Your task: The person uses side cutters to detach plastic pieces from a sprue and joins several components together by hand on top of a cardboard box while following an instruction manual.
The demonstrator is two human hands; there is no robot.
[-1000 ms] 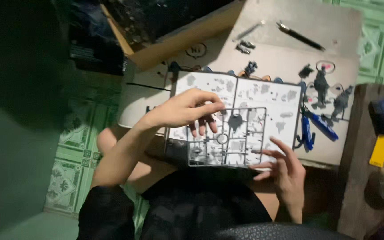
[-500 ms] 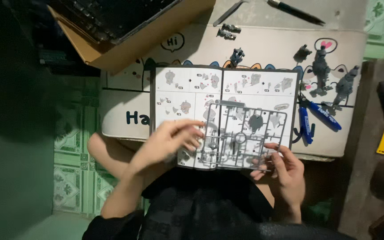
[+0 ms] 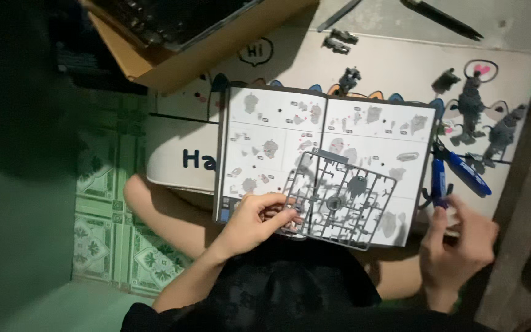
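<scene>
Meanwhile the left hand [image 3: 254, 220] pinches the grey parts frame [image 3: 341, 200] over the open instruction booklet [image 3: 278, 132], most pieces apparently uncut, while the right hand [image 3: 459, 246] reaches, fingers spread, toward the blue nippers [image 3: 453, 175].

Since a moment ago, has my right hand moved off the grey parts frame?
Yes. The right hand has left the grey parts frame and gone right, past the open instruction booklet edge, reaching the blue-handled nippers.
</scene>
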